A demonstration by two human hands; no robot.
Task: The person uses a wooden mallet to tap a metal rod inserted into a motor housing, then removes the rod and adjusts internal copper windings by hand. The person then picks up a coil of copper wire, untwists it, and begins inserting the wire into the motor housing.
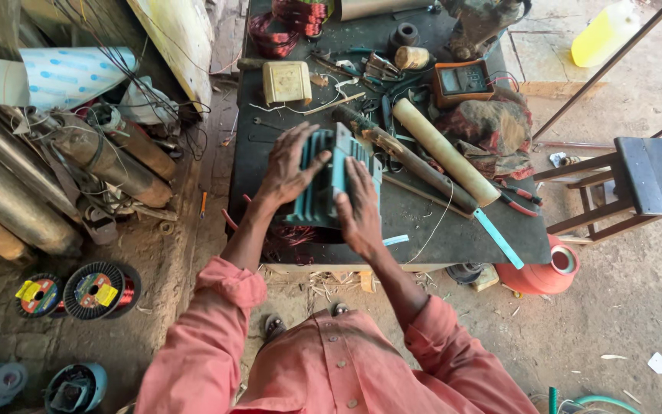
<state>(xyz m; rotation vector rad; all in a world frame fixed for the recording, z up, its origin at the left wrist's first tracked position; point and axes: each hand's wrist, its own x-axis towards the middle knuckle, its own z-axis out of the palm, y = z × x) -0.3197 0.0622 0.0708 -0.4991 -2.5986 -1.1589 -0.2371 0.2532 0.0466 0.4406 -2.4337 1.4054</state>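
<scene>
Where the dark workbench top [438, 230] meets its near edge, a teal, ribbed, cast-metal motor housing [329, 180] rests at about mid-width, with a tangle of reddish copper winding wire [294, 236] showing at its near-left foot. The left hand [291, 165] lies spread and flat over the left flank of the housing, fingers extended across the cooling fins, pressing rather than gripping. The right hand [359, 208] lies palm-down on the near-right portion, fingers pointing away from the body; it too is laid open on the casting, not clenched around it.

Handling assessment: the housing appears rigid and heavy for its bulk, being cast metal. The fins give a ridged, non-slip surface, but their edges may be sharp. The casting itself looks robust; the exposed wire is the delicate part and should not bear load. Purchase is best taken on the two opposite finned flanks, palms inward.

A cream cylindrical tube [444, 150] and a dark wooden-handled tool [408, 159] lie just right of the housing.
</scene>
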